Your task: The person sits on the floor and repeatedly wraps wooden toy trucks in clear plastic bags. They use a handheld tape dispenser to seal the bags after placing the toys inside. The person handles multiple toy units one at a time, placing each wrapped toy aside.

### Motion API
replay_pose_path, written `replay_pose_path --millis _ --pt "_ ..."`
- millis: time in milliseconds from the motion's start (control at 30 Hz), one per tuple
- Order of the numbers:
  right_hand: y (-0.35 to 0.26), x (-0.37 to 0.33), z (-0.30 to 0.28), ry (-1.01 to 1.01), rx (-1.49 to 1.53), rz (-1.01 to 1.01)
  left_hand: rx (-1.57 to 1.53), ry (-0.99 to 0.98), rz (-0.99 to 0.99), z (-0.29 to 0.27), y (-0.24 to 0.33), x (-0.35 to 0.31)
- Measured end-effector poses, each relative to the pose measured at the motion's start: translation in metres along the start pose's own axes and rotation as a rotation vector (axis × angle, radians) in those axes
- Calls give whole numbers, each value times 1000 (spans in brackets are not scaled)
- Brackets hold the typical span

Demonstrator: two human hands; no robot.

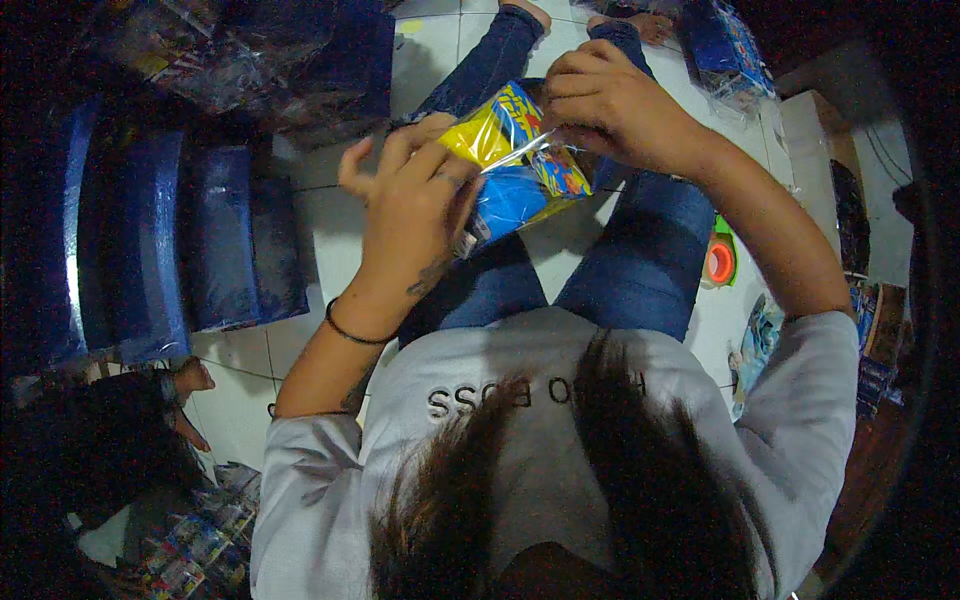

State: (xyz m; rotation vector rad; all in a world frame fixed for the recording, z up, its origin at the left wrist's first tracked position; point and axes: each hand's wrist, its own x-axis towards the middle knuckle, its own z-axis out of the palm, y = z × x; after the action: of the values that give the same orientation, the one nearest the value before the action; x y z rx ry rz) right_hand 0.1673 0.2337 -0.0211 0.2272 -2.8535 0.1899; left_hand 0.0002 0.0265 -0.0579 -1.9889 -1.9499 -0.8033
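A clear plastic packet (511, 204) with blue and yellow contents and a colourful printed card is held above my lap. My left hand (418, 195) is closed on its left side, with the thumb hidden behind. At the packet's upper right edge, my right hand (615, 112) has its fingers curled and pinched on the plastic. Those right fingertips are partly hidden, so the exact grip there is hard to see. Light glints off the wrapping between the two hands.
Tall dark blue stacked packs (225, 235) stand at the left. Plastic-wrapped bundles (725, 50) lie at the far right. An orange tape roll (719, 260) rests on the white tiled floor (712, 325) beside my right leg. Another person's foot (192, 378) shows at the lower left, near wrapped goods (200, 540).
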Motion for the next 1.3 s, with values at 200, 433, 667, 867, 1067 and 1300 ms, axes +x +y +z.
replay_pose_path --millis 200,433,667,867,1067,1300 --pt "-47 7 13 173 -255 103 105 73 -29 3 1 -31" --pt "-118 7 71 229 -221 236 21 71 -122 -4 -3 -36" --pt "-118 -1 67 189 -168 282 -61 93 114 -5 -12 -20" --pt "-131 -4 77 347 -124 374 -257 193 97 20 -14 -20" --pt "-102 -67 70 483 55 487 -143 123 150 34 12 -47" --pt "-33 -421 144 -229 -62 2154 -62 142 122 46 18 -51"
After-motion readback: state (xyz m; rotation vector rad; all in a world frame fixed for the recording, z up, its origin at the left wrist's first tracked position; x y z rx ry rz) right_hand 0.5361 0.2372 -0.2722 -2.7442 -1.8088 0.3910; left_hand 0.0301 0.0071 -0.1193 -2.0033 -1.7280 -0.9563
